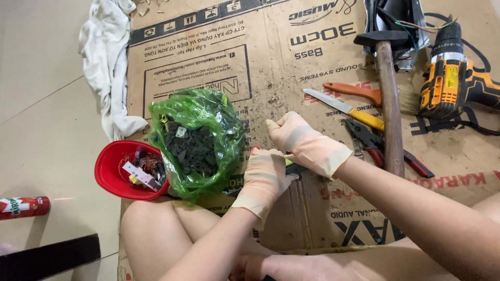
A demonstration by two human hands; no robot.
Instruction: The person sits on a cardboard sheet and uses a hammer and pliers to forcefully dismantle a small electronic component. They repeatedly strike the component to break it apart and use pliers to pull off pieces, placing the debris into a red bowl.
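A small dark tool with a yellow-and-red handle [289, 164] sits low on the flattened cardboard [312, 208], both gloved hands clamped on it: left hand [265, 177] underneath, right hand [304, 141] above. Just left, a green bag of dark parts [195, 140] and a red bowl [112, 171].

flattened brown cardboard box [291, 57], black print, ctr | green plastic bag [197, 140] left-ctr | red/white can [23, 206] far left

**A makeshift repair spot on a home floor**

Pale floor tiles [47, 135] with flattened cardboard [281, 67] as a work mat. Scattered on it: a hammer [389, 99], cordless drill [448, 78], pliers [385, 148], a knife [344, 108], and a green bag of small dark parts [197, 140].
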